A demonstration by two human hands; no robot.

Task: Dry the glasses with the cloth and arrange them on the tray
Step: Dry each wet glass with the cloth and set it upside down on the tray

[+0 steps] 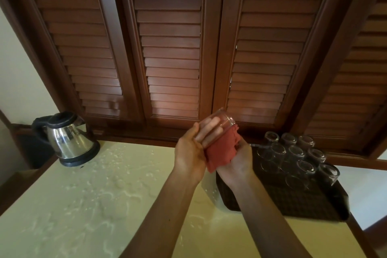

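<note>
A clear glass (217,124) is held tilted above the counter, its base pointing up and away. My left hand (193,148) grips it from the left, fingers showing through the glass wall. A red cloth (223,151) is stuffed into the glass mouth and hangs below it. My right hand (238,158) holds the cloth from the right. Several glasses (293,153) stand upside down in rows on the dark brown tray (270,199) at the right.
A steel electric kettle (67,139) with a black handle stands at the back left of the pale counter (88,205). Water spots cover the counter. Brown louvred shutters (171,48) close off the back. The tray reaches the counter's right edge.
</note>
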